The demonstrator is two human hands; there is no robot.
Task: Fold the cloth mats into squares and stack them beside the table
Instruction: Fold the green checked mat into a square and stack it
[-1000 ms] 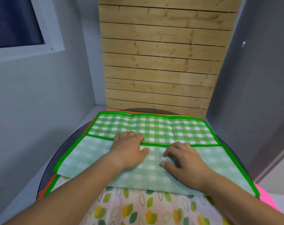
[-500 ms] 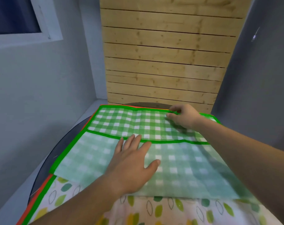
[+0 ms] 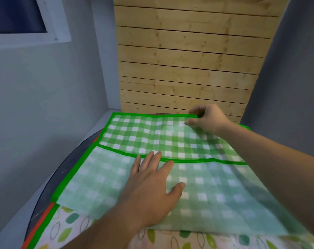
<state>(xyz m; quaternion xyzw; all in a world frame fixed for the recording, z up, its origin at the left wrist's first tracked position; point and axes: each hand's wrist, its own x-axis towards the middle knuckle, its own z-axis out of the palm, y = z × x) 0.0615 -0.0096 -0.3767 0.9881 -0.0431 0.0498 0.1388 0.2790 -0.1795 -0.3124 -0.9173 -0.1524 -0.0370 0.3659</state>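
**Green gingham mat part-folded on round table; far edge pinched**

The green gingham cloth mat (image 3: 152,139) lies spread on a dark round table (image 3: 45,191), set against a wall of pale wooden planks (image 3: 188,69). Its near portion is folded over, showing the paler reverse, with the green border running across the middle.

Left hand (image 3: 150,191): flat, palm down, fingers spread, pressing on the folded flap near the border line. It grips nothing.

Right hand (image 3: 208,119): at the far edge of the mat, thumb and fingers closed in a pinch on the green border.

Beneath the gingham mat, a leaf-patterned mat (image 3: 70,230) with green border shows at the near edge, and an orange-red edge (image 3: 39,225) of a further layer shows at the near left.
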